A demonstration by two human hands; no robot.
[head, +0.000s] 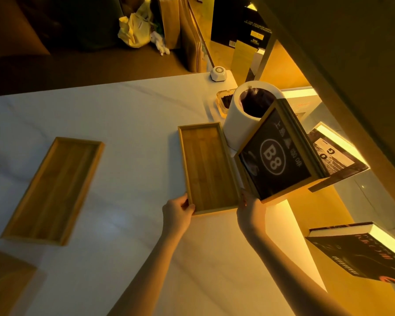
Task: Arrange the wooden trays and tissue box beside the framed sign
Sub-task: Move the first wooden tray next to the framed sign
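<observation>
Head view: wooden tray [206, 166] being gripped at near corners, left hand [178, 210] and right hand [249, 207] fingers clamped on rim; best kept flat, slid flush beside framed sign [276, 156].

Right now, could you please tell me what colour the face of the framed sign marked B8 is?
Black with white lettering, on the wooden-framed B8 sign; the head view shows it.

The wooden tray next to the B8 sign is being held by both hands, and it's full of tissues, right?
Not quite. The head view shows the wooden tray beside the B8 sign is empty: only its bare wood floor shows. The rest is right: the left hand grips its near left corner and the right hand its near right corner.
</observation>
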